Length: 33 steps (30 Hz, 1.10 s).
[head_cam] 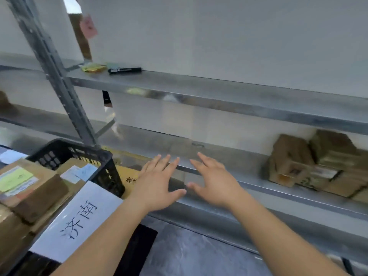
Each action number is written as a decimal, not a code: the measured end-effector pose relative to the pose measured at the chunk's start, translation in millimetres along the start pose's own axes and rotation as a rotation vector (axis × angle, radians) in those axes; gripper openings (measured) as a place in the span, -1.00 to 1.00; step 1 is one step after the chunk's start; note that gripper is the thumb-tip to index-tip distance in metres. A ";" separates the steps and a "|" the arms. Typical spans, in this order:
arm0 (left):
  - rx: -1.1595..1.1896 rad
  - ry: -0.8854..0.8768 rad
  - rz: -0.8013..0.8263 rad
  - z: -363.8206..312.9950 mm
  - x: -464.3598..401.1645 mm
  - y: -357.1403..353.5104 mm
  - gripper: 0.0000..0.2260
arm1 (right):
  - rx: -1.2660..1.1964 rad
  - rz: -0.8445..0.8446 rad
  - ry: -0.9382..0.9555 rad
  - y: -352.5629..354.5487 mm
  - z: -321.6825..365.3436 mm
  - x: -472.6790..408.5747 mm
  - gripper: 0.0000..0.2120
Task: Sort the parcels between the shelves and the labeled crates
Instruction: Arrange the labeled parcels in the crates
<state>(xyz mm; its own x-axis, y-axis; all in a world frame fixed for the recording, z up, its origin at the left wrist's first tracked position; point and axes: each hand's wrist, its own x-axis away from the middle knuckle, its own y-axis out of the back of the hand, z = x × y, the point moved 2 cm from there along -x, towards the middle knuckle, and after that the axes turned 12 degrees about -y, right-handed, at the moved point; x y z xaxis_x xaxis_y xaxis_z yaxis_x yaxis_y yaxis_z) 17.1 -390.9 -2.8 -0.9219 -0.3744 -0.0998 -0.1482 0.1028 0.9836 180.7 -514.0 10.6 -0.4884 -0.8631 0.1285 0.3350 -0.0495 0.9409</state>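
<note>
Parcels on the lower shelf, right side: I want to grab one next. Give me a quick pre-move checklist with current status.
1. Left hand free: ok, fingers spread, holding nothing.
2. Right hand free: ok, open, holding nothing.
3. Parcels present on the lower shelf: ok, brown boxes stacked at the right, away from both hands.
4. Path along the shelf to the parcels: ok, bare shelf surface between the hands and the stack.
5. Parcel labels readable for sorting: cannot tell, too blurred.
6. Room in the black crate with the paper label: cannot tell; boxes already show inside, depth hidden.
</note>
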 end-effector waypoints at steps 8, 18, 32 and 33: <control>0.039 -0.289 0.034 -40.1 -136.8 -23.3 -0.12 | 0.012 -0.106 -0.291 35.1 -95.8 -23.2 -0.25; 0.060 -0.462 0.120 -123.1 -229.6 -50.4 -0.14 | -0.037 -0.154 -0.488 62.0 -200.5 -13.1 -0.25; 0.276 -0.338 0.345 -265.6 -329.3 -109.1 -0.16 | -0.098 -0.069 -0.646 57.3 -373.8 -25.2 -0.27; 0.303 -0.312 0.354 -271.6 -337.0 -115.0 -0.17 | -0.104 -0.057 -0.642 54.2 -382.8 -27.7 -0.26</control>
<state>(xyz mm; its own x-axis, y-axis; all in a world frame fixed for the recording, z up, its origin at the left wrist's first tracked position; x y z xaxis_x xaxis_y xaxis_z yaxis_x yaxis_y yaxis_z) 442.0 -526.8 -41.5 -0.9895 0.0173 0.1436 0.1360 0.4503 0.8825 520.8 -685.2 -61.9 -0.8813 -0.3872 0.2709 0.3546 -0.1629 0.9207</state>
